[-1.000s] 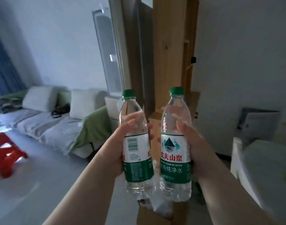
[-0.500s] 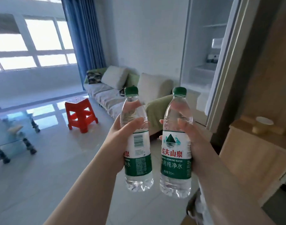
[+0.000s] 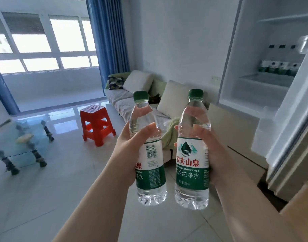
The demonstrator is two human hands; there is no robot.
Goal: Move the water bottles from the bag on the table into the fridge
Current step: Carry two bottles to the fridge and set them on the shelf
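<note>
I hold two clear water bottles with green caps and green-and-white labels upright in front of me. My left hand [image 3: 127, 151] grips the left bottle [image 3: 149, 154] around its middle. My right hand [image 3: 214, 154] grips the right bottle [image 3: 192, 165], its label facing me. The fridge [image 3: 254, 88] stands open at the upper right, white inside. Several bottles of the same kind [image 3: 279, 67] stand in a row on one of its shelves. The fridge door [image 3: 292, 123] hangs open at the right edge. The bag and the table are out of view.
A sofa [image 3: 132, 100] with white cushions runs along the far wall behind the bottles. A red plastic stool [image 3: 97, 124] stands on the tiled floor to the left. A glass coffee table [image 3: 18, 142] is at the far left. A wooden cabinet edge [image 3: 299, 206] shows at lower right.
The view has swung left and toward the fridge: the wooden cabinet slid out to the right and the open fridge interior with its row of bottles came into sight. Both hands kept their bottles.
</note>
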